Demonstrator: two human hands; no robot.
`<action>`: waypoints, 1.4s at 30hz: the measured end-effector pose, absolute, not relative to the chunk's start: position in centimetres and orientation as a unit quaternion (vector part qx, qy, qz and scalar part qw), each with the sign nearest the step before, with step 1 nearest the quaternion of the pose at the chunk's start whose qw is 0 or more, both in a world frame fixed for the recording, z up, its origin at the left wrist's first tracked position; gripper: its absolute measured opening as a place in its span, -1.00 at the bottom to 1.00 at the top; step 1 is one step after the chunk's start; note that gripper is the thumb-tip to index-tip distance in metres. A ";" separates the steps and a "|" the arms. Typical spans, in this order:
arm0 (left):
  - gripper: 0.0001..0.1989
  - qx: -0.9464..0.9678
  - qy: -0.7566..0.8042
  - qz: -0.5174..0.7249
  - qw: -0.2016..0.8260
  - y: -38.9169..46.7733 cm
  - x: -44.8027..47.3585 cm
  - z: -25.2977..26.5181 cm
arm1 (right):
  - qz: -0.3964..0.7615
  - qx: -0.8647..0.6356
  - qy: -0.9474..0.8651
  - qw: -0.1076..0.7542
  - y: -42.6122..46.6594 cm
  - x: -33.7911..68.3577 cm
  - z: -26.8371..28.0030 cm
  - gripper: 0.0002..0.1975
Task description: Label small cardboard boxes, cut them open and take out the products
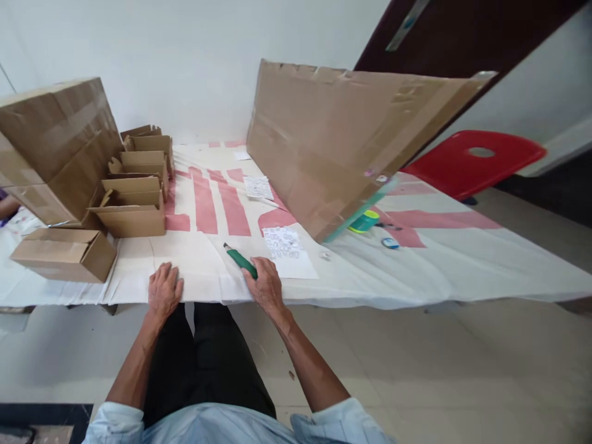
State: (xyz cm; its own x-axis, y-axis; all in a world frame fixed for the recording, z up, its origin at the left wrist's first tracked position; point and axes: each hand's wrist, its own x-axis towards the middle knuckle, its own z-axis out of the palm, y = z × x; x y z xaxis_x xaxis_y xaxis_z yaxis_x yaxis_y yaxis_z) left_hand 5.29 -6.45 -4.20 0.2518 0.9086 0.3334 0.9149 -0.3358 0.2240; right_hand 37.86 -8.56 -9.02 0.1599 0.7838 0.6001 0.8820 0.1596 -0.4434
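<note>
My right hand [266,282] rests at the table's front edge, fingers wrapped round the back end of a green utility knife [241,261]. Its short metal tip points away to the left, low over the white cloth. Just beyond that hand lies a printed paper sheet [296,264] with rows of small drawings. My left hand [164,288] lies on the cloth [208,280] at the edge, fingers stretched loosely forward and holding nothing. The closest box to it is an open small cardboard box [132,219], which stands to its upper left.
A closed carton [62,254] and a large cardboard box [55,142] stand left, beside several open boxes. A big cardboard panel [333,135] leans across the middle back. Right of it are a green tape roll [364,222], a blue roll [390,243] and a red chair [476,163].
</note>
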 end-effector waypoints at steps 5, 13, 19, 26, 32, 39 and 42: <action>-0.62 -0.795 -0.576 -0.192 0.015 -7.5 5.4 -4.8 | -0.047 -0.669 -0.652 0.354 -8.0 37.0 -10.0 -0.70; -0.62 -0.751 -0.617 -0.235 0.031 -10.4 5.6 -7.0 | -0.065 -0.652 -0.664 0.361 -8.4 37.3 -10.9 -0.67; -0.64 -0.744 -0.622 -0.242 0.036 -12.7 5.1 -7.6 | -0.071 -0.641 -0.672 0.364 -8.5 37.9 -11.8 -0.68; -0.68 -0.741 -0.623 -0.247 0.032 -14.4 4.4 -7.5 | -0.077 -0.634 -0.673 0.373 -8.4 38.2 -12.8 -0.65; -0.72 -0.736 -0.623 -0.264 0.015 -15.3 3.9 -7.2 | -0.094 -0.628 -0.680 0.367 -8.4 38.3 -12.9 -0.63; -0.72 -0.738 -0.582 -0.338 -0.049 -15.8 2.1 -6.9 | -0.096 -0.628 -0.682 0.362 -8.2 38.5 -13.2 -0.63; -0.70 -0.713 -0.575 -0.397 -0.065 -14.8 0.5 -6.7 | -0.092 -0.629 -0.680 0.365 -8.1 38.4 -13.1 -0.63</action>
